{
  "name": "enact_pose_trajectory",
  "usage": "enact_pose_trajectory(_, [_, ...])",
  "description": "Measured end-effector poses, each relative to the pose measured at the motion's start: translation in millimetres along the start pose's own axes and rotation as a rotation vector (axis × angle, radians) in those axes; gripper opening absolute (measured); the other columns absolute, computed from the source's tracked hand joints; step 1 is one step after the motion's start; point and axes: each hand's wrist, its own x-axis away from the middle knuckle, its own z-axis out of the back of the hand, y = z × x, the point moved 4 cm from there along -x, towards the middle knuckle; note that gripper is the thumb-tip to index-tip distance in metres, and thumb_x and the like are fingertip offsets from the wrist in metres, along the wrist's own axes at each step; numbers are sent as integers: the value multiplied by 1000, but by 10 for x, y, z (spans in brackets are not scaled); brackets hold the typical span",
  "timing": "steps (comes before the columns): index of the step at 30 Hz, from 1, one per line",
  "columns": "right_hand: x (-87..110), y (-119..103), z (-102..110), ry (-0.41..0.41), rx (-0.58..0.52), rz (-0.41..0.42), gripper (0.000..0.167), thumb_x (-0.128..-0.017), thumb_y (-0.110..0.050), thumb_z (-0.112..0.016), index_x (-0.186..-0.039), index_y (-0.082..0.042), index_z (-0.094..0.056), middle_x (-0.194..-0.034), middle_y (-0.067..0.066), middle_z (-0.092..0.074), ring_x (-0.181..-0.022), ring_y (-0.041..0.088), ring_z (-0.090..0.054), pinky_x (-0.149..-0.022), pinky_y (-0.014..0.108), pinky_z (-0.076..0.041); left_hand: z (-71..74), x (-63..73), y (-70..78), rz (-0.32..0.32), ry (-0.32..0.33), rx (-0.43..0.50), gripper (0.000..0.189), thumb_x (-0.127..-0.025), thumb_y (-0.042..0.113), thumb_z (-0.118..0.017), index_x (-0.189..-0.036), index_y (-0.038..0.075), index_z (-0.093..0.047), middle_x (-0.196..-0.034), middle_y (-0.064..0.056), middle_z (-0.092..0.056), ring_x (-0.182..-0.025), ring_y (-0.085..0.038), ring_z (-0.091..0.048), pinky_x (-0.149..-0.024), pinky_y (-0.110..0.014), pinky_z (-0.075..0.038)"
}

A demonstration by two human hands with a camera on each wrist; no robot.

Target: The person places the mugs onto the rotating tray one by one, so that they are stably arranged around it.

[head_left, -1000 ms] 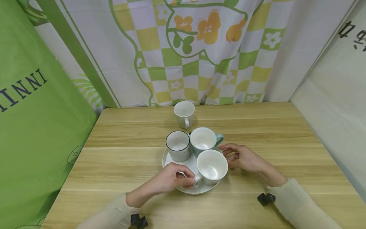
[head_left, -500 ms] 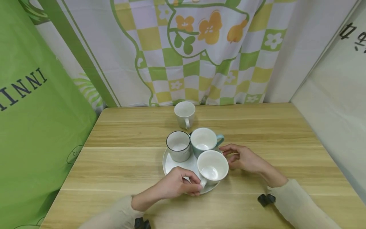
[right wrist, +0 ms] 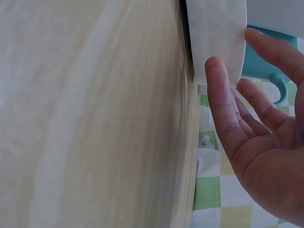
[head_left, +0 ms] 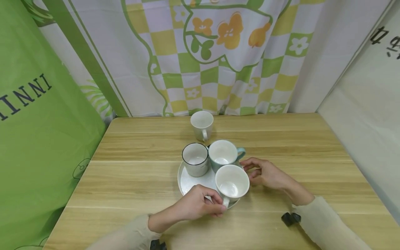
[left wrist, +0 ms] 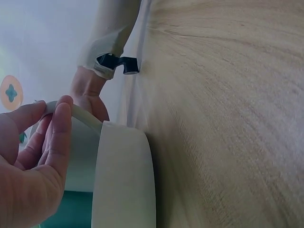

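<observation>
On a round white plate stand three mugs. My left hand pinches the handle of the white mug at the plate's front right; in the left wrist view the thumb and fingertips meet on that handle. Behind it is a mug with a pale blue outside, its handle pointing right. A white mug with a dark rim occupies the plate's left side. My right hand is at the plate's right edge, fingers loosely bent, with fingertips against the plate's side in the right wrist view.
A plain white mug stands on the wooden table behind the plate, handle toward me. A checked curtain hangs at the table's back edge. Green cloth borders the left side and a white sheet the right.
My left hand has moved right and toward me with the white mug's handle, swinging the handle from the left to the front. The right hand and other mugs stay nearly in place.
</observation>
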Motion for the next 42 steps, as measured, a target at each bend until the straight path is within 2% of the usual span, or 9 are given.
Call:
enact_pose_trajectory(10, [-1,2,-3,-4,-2,-2,60,-86,-5,-76,-139,3,-48,-128,29,-56,-96,27,-70,-74,28,-60,-11,-11,-11,-40,-2,-53,18,-89,12,-76,-92,-5,-72,-84,-24,-74,-66,0,-67,-62,-15,-55])
enact_pose_trajectory(16, [-3,8,-5,-4,7,-3,59,-86,-4,-76,-138,3,-49,-129,29,-56,-96,27,-70,-74,28,-60,49,7,-6,-71,25,-137,17,-88,18,-77,-94,2,-75,-84,-18,-75,-67,3,-65,-62,-14,-53])
enact_pose_trajectory(21, [-4,4,-4,-4,11,-3,60,-85,-2,-75,-138,4,-48,-128,30,-56,-95,27,-70,-74,27,-60,118,9,27,-106,40,-135,16,-90,18,-75,-96,3,-76,-86,-18,-75,-69,3,-64,-62,-14,-51])
enact_pose_trajectory(26, [-4,3,-3,-6,27,1,60,-85,-2,-75,-138,4,-48,-128,30,-56,-95,27,-69,-75,27,-60,208,1,123,-184,68,-200,15,-94,17,-70,-97,4,-75,-86,-16,-75,-71,0,-64,-65,-17,-54])
enact_pose_trajectory(30, [-2,2,-2,-9,23,1,60,-85,-2,-75,-139,4,-47,-128,30,-56,-96,27,-69,-75,28,-60,298,-13,212,-177,94,-241,13,-95,16,-68,-95,6,-75,-84,-13,-74,-73,-17,-69,-66,-19,-55])
enact_pose_trajectory(33, [-1,-5,-4,-10,14,-2,61,-85,-2,-75,-139,5,-47,-128,31,-55,-95,28,-69,-74,28,-60,367,-34,270,-168,108,-257,10,-95,15,-67,-94,7,-73,-82,-11,-73,-73,-23,-68,-67,-21,-56])
enact_pose_trajectory(38, [0,-13,-5,-7,10,-11,62,-85,-1,-75,-139,5,-46,-128,31,-55,-95,28,-69,-73,28,-60,468,-63,382,-210,126,-256,9,-95,13,-67,-96,5,-72,-81,-12,-71,-71,-15,-67,-68,-24,-58])
enact_pose_trajectory(42, [4,-12,-11,-10,12,-6,62,-85,-1,-75,-139,4,-46,-128,31,-55,-95,28,-69,-73,28,-60,544,-84,444,-210,148,-259,12,-96,15,-67,-98,4,-72,-81,-11,-70,-70,-8,-65,-68,-25,-58])
